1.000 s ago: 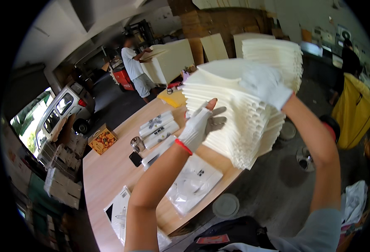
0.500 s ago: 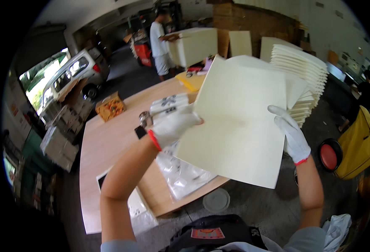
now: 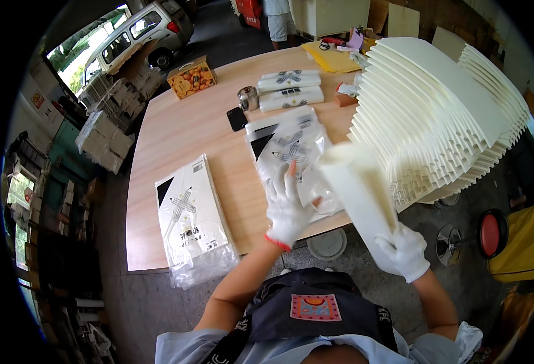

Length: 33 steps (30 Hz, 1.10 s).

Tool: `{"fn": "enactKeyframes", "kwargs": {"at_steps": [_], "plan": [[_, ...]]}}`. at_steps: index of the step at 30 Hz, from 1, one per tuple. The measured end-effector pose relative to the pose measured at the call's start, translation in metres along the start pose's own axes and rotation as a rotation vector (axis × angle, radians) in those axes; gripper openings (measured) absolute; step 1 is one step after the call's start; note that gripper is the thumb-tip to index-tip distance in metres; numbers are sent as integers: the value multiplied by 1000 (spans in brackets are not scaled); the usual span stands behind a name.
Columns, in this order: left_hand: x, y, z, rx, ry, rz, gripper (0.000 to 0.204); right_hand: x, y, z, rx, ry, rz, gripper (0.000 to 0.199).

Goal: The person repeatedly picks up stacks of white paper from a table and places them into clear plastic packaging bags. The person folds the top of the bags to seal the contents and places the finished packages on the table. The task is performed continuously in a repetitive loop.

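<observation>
My right hand (image 3: 400, 252), in a white glove, grips the lower edge of a bent stack of cream paper sheets (image 3: 361, 191), which tilts up beside the table edge. My left hand (image 3: 288, 206), gloved with bare fingertips showing, has its fingers apart over a pile of clear printed plastic bags (image 3: 297, 142); whether it touches them I cannot tell. To its left lies a filled plastic bag of paper (image 3: 191, 212) with a pencil drawing on it, overhanging the table's front edge. A large fanned pile of cream paper (image 3: 430, 115) stands just beyond the held sheets.
On the wooden table (image 3: 148, 182) are rolled bag bundles (image 3: 291, 97), a black phone (image 3: 236, 119), a metal pot (image 3: 247, 98), an orange-printed box (image 3: 192, 79) and a yellow envelope (image 3: 330, 57). A round stool (image 3: 327, 244) stands below the edge. Another person (image 3: 279, 21) stands at the back.
The paper has swung from flat and upright between both hands to bent in my right hand, lower down. My left hand has let go and moved to the bags. The view has tipped downward.
</observation>
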State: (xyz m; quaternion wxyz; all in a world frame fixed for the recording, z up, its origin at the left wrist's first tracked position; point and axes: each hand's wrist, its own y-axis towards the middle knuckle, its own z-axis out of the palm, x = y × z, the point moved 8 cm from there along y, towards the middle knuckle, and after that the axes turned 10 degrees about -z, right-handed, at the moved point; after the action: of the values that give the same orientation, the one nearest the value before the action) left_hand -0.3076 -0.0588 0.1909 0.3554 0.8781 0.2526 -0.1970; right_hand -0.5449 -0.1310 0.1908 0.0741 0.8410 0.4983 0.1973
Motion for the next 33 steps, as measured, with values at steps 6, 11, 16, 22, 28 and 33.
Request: {"fn": "enactKeyframes", "kwargs": {"at_steps": [6,11,16,22,28,33], "plan": [[70,46,55,579,-598,-298,45,5,-5,81,416,-268,-167,23],[11,13,32,924,-760,-139,32,-1,38,106,658,-99,-42,27],[15,-89,19,620,-558,592,11,-71,37,174,180,1371,230,35],[-47,-33,27,609,-524,364,33,-46,76,184,122,832,207,32],[-72,-44,41,562,-645,372,34,-2,66,163,-113,505,152,30],[28,-60,49,465,-533,62,25,64,27,89,-338,124,-133,32]]}}
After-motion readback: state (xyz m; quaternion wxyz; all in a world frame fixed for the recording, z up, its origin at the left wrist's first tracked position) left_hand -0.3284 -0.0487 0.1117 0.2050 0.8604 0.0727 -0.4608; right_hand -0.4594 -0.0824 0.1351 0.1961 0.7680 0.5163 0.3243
